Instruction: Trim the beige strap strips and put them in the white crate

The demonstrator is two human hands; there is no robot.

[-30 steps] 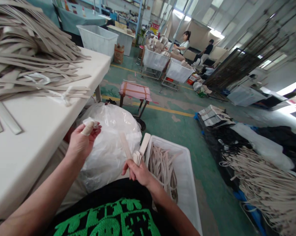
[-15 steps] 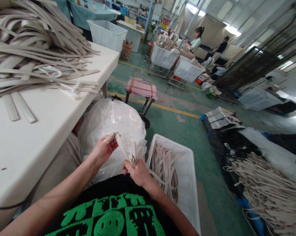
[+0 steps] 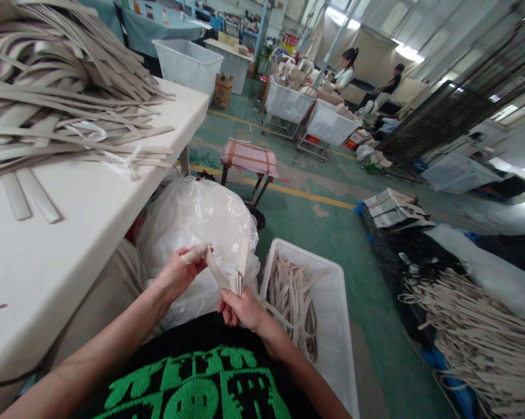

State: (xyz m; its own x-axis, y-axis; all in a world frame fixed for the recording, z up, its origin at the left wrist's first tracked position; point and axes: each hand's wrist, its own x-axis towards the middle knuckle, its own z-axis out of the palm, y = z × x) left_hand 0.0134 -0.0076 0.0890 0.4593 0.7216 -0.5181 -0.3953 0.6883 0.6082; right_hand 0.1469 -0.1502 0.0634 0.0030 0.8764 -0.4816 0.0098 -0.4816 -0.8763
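Note:
Pale beige flat straps (image 3: pixel 242 259) stand folded in my right hand (image 3: pixel 241 306), whose thumb presses across them. One strap (image 3: pixel 216 270) curves from that bunch over to my left hand (image 3: pixel 181 274). The fingers of my left hand are closed around its rolled or folded end (image 3: pixel 195 254). Both hands are in front of my body, above a large clear plastic bag (image 3: pixel 197 209). Just right of my right forearm, a white plastic bin (image 3: pixel 334 326) holds many similar straps (image 3: pixel 291 285).
A white table (image 3: pixel 92 233) on the left bears a big heap of straps (image 3: pixel 61 75). Ahead stands a stool with a pink padded top (image 3: pixel 249 158). More straps (image 3: pixel 472 331) lie at right. A person (image 3: pixel 344 73) is by loaded carts (image 3: pixel 288 99) at the back.
The strap between my hands has gone slacker and more curved. A strap piece above my right hand now sticks up taller and wider. My left hand has barely shifted.

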